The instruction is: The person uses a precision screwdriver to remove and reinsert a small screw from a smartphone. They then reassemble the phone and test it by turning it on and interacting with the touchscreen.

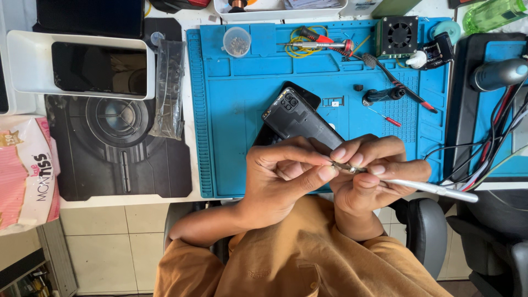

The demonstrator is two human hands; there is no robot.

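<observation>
tiny part (345, 166) between hands unidentifiable

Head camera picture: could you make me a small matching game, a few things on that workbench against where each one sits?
Things:
1. black phone
2. round clear cup
3. black fan
4. white bin

Places:
A. far right corner of the blue mat
B. left of the mat, off it
C. middle of the mat, just beyond the left hand and right hand
D. far edge of the mat, left of the screwdriver

Pairs: 1-C, 2-D, 3-A, 4-B
</observation>
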